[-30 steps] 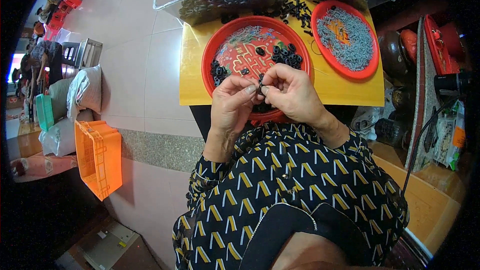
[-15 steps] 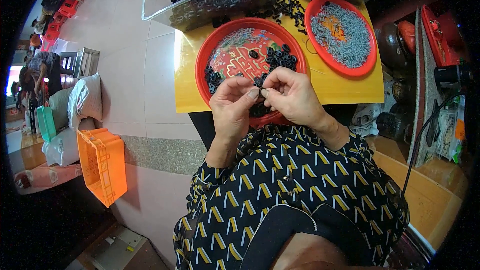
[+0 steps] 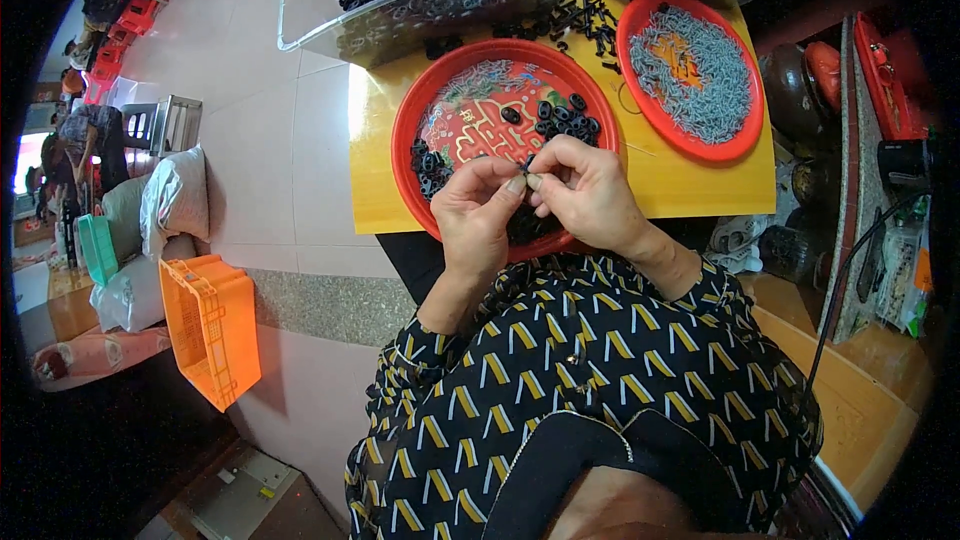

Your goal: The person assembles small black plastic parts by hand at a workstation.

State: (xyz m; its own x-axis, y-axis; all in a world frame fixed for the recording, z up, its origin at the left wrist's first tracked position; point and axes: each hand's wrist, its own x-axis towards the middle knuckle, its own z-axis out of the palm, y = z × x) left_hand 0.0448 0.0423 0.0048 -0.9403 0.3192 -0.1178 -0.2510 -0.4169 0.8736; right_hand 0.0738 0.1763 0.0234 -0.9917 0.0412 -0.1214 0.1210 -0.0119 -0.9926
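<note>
My left hand and my right hand meet over the near part of a round red tray. Thumb and fingertips of each are pinched together on a small black plastic part, mostly hidden by the fingers. Beyond them in the tray lie small black oval parts with holes, one apart from the heap, and more at the left side. Thin grey screws are scattered at the tray's far side. The tray's near interior is partly covered by my hands.
A second red tray, holding many grey screws, stands to the right on the yellow board. Behind are a clear bin of black parts and loose black pieces. An orange crate sits on the floor at left.
Both hands have shifted very slightly to the right in the picture, still pinched together. The trays and board appear a little shifted too, as the view has moved slightly.
</note>
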